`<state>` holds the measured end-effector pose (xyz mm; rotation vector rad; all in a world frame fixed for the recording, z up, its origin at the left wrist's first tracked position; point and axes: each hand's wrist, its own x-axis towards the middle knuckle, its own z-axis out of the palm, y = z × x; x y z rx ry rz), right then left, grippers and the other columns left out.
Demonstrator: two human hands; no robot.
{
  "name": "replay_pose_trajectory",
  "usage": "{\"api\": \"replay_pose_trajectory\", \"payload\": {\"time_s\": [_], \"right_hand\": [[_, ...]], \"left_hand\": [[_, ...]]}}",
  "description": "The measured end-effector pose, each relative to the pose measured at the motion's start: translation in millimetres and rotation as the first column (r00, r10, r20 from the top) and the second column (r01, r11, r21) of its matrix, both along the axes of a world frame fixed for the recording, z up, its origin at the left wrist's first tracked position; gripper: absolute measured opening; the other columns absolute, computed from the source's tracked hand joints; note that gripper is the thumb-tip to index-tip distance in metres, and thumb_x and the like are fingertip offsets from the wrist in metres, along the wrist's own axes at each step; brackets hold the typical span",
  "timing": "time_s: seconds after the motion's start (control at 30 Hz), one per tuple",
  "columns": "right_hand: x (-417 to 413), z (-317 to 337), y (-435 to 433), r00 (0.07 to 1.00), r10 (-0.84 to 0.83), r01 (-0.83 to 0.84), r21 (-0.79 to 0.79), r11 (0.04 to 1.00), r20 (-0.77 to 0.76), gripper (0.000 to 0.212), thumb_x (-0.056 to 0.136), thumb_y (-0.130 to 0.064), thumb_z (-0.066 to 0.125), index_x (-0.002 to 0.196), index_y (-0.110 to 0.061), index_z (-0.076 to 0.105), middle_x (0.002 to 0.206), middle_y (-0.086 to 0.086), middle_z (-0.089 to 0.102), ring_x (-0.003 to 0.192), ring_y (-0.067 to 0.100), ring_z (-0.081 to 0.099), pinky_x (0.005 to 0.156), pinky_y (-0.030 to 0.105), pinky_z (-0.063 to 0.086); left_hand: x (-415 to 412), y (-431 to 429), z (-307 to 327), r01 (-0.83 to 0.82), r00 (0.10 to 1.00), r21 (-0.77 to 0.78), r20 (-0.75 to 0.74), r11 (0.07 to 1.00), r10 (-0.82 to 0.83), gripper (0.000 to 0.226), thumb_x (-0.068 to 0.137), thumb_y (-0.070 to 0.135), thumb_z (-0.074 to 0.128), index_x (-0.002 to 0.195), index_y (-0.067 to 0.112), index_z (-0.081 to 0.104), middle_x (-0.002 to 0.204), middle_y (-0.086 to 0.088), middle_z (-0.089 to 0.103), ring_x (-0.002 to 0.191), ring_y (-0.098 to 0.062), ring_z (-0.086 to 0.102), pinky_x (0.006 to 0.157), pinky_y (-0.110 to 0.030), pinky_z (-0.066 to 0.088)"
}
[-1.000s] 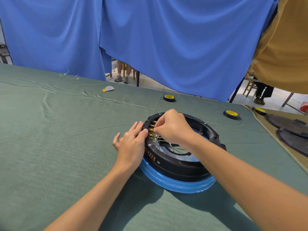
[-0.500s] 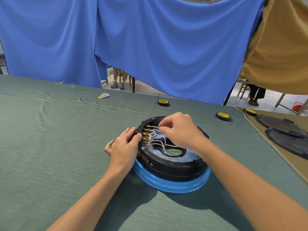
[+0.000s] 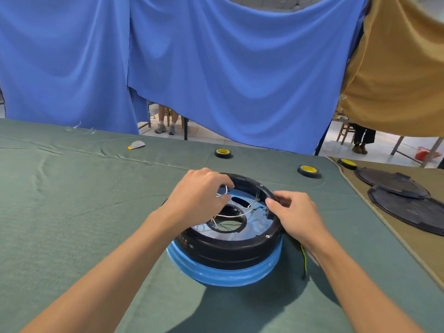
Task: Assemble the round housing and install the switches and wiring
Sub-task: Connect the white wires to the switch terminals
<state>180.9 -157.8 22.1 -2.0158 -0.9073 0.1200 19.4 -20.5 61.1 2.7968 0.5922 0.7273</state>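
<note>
In the centre of the frame we see the round black plastic housing (image 3: 230, 248) lying flat on its blue ring base (image 3: 223, 272) on the green cloth-covered table (image 3: 72, 212), open face up, with no long side. Our left hand (image 3: 197, 195) sits over its upper-left rim, fingers curled round thin white wires (image 3: 230, 215); our right hand (image 3: 295, 212) pinches the right rim.

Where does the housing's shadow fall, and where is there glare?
Head view: the round housing casts a dark shadow on the green cloth, toward the camera. Head view: its inner metal plate shows pale glare, under the white wires the left hand holds.
</note>
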Motion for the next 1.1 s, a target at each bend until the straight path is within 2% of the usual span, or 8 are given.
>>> {"api": "replay_pose_trajectory", "payload": {"time_s": [0.17, 0.37, 0.5, 0.6, 0.7, 0.8, 0.9, 1.1], "right_hand": [[17, -1, 7, 0.989, 0.145, -0.144, 0.025, 0.989, -0.040, 0.017, 0.094, -0.024, 0.061, 0.098, -0.014, 0.074, 0.085, -0.004, 0.076, 0.086, 0.017, 0.071, 0.084, 0.043, 0.056], [32, 2, 24, 0.931, 0.320, -0.314, 0.062, 0.947, -0.173, 0.028, 0.096, -0.020, 0.060, 0.123, -0.016, 0.066, 0.103, -0.007, 0.073, 0.089, 0.001, 0.068, 0.080, 0.018, 0.055], [31, 11, 38, 0.913, 0.396, -0.406, -0.120, 0.906, -0.100, 0.031, 0.099, -0.028, 0.054, 0.129, -0.025, 0.062, 0.117, -0.009, 0.068, 0.104, 0.003, 0.062, 0.088, 0.018, 0.047], [30, 10, 38, 0.959, 0.264, -0.249, -0.132, 0.959, 0.107, 0.026, 0.098, -0.034, 0.053, 0.110, -0.023, 0.073, 0.101, -0.005, 0.074, 0.092, 0.007, 0.063, 0.084, 0.026, 0.047], [41, 2, 19, 0.978, 0.052, -0.039, -0.066, 0.997, 0.203, 0.033, 0.096, -0.030, 0.054, 0.090, -0.004, 0.073, 0.088, 0.015, 0.072, 0.080, 0.024, 0.061, 0.074, 0.030, 0.043], [56, -7, -8, 0.969, -0.055, 0.103, -0.190, 0.976, 0.241, 0.018, 0.091, -0.018, 0.060, 0.095, -0.011, 0.076, 0.096, 0.006, 0.074, 0.095, 0.021, 0.064, 0.083, 0.024, 0.043], [62, -19, -26, 0.963, -0.094, 0.182, -0.349, 0.919, 0.253, 0.017, 0.087, -0.021, 0.065, 0.100, -0.015, 0.075, 0.101, 0.004, 0.073, 0.103, 0.023, 0.062, 0.089, 0.031, 0.048], [58, -27, -28, 0.956, -0.150, 0.244, -0.402, 0.883, 0.251, 0.018, 0.085, -0.028, 0.073, 0.092, -0.013, 0.075, 0.092, 0.006, 0.070, 0.088, 0.019, 0.058, 0.068, 0.030, 0.049]], "left_hand": [[18, -9, -1, 0.056, 0.972, 0.058, -0.230, 0.997, -0.041, 0.035, 0.098, 0.041, 0.051, 0.129, 0.028, 0.061, 0.130, 0.004, 0.063, 0.122, -0.020, 0.053, 0.100, -0.035, 0.042], [24, -1, -1, 0.104, 0.959, 0.031, -0.269, 0.994, -0.092, 0.036, 0.097, 0.040, 0.051, 0.129, 0.027, 0.060, 0.131, 0.005, 0.061, 0.118, -0.021, 0.055, 0.097, -0.041, 0.046], [36, 15, -1, 0.162, 0.926, 0.066, -0.355, 0.985, -0.129, 0.053, 0.099, 0.044, 0.048, 0.149, 0.028, 0.036, 0.158, 0.001, 0.031, 0.145, -0.020, 0.026, 0.117, -0.040, 0.023], [47, 23, -4, 0.200, 0.874, 0.046, -0.460, 0.979, -0.157, 0.062, 0.098, 0.056, 0.038, 0.154, 0.037, 0.017, 0.162, 0.002, 0.021, 0.150, -0.017, 0.014, 0.121, -0.043, 0.009], [53, 27, -10, 0.188, 0.842, 0.055, -0.522, 0.981, -0.132, 0.068, 0.095, 0.065, 0.032, 0.154, 0.036, 0.015, 0.164, -0.001, 0.014, 0.151, -0.018, 0.010, 0.120, -0.045, 0.005], [53, 30, -16, 0.177, 0.853, 0.085, -0.509, 0.981, -0.110, 0.066, 0.096, 0.064, 0.030, 0.154, 0.038, 0.014, 0.164, 0.001, 0.010, 0.151, -0.018, 0.008, 0.121, -0.048, 0.008], [52, 29, -24, 0.151, 0.872, 0.114, -0.483, 0.982, -0.078, 0.060, 0.100, 0.054, 0.035, 0.154, 0.041, 0.010, 0.164, 0.003, 0.007, 0.151, -0.017, 0.006, 0.122, -0.049, 0.009], [49, 22, -29, 0.089, 0.892, 0.107, -0.450, 0.990, -0.032, 0.061, 0.101, 0.049, 0.038, 0.154, 0.043, 0.008, 0.164, 0.004, 0.006, 0.151, -0.016, 0.004, 0.122, -0.048, 0.003]]}}
